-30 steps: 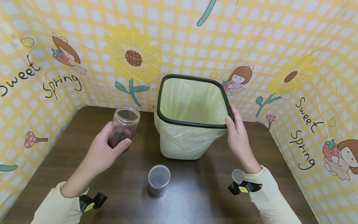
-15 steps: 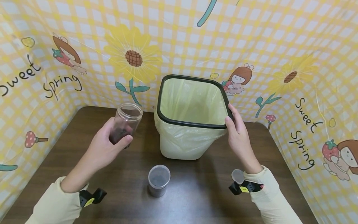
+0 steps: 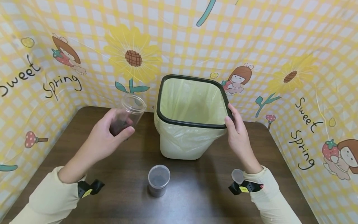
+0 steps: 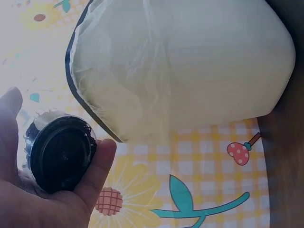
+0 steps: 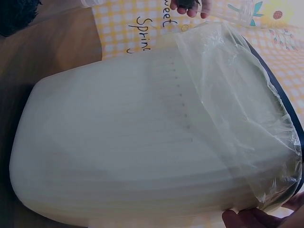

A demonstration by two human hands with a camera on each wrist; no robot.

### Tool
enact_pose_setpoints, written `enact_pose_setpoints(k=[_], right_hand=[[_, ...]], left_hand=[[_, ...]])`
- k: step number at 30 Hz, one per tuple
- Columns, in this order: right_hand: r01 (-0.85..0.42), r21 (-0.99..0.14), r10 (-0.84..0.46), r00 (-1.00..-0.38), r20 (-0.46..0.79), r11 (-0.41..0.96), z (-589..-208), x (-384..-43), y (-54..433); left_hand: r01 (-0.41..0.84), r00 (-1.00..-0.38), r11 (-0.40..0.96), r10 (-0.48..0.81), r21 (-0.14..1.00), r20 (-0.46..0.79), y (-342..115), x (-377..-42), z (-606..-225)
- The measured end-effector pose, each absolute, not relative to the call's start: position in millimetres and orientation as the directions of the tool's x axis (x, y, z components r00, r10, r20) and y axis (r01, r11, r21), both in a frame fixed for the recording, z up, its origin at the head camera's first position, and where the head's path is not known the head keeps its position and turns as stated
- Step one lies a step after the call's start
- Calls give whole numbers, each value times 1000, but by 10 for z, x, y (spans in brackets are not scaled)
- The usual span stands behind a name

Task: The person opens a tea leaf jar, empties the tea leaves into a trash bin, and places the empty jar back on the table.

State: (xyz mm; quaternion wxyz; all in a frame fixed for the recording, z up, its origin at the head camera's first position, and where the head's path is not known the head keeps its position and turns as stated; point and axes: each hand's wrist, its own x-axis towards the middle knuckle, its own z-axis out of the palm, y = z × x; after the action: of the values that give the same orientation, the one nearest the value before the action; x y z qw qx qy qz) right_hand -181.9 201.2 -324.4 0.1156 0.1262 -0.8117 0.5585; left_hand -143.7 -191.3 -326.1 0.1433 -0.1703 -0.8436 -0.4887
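My left hand (image 3: 102, 137) grips a clear plastic jar (image 3: 134, 109) with no lid and something dark in its lower part. The jar leans to the right, its mouth left of the trash bin (image 3: 180, 143). In the left wrist view the jar's dark round bottom (image 4: 64, 154) shows between thumb and fingers. A pale green liner (image 3: 195, 99) covers the bin's inside and folds out under its black rim (image 3: 193, 124). My right hand (image 3: 239, 137) holds that rim at its right side, thumb in front; in the right wrist view only fingertips (image 5: 251, 218) show at the bin's edge.
A second clear container (image 3: 159, 180) with dark contents stands on the brown table (image 3: 128, 199), in front of the bin. By my right wrist lies a small round translucent lid (image 3: 237, 176), partly hidden by the wrist strap. Yellow checked cloth (image 3: 179, 40) walls the table's back and sides.
My left hand has lifted the jar up and slightly right, and the jar tilts more toward the bin. My right hand stays at the rim.
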Motion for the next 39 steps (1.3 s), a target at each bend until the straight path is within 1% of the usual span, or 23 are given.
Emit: enact_pose_setpoints(k=[6,15,27,34,39], right_hand=[[-335,-881,-68,-941,332,334,-3262,-1830,2020],[-339,-886,-49,-939,342,317,-3284,-1831,2015],[-343,-883,-45,-937,347,320,-3290,-1839,2017],[-340,-883,-45,-938,344,325,-3292,-1843,2018],[-340,-882,-47,-938,344,327,-3290,-1844,2018]], left_hand=[[427,-901,481,151,766,407,-1883,-1501,-3155],[390,-919,495,152,777,364,-1855,-1576,-3086],[394,-914,597,177,699,364,-1869,-1733,-2909],[353,-933,627,178,694,313,-1880,-1840,-2783],[386,-918,649,199,656,344,-1871,-1907,-2721]])
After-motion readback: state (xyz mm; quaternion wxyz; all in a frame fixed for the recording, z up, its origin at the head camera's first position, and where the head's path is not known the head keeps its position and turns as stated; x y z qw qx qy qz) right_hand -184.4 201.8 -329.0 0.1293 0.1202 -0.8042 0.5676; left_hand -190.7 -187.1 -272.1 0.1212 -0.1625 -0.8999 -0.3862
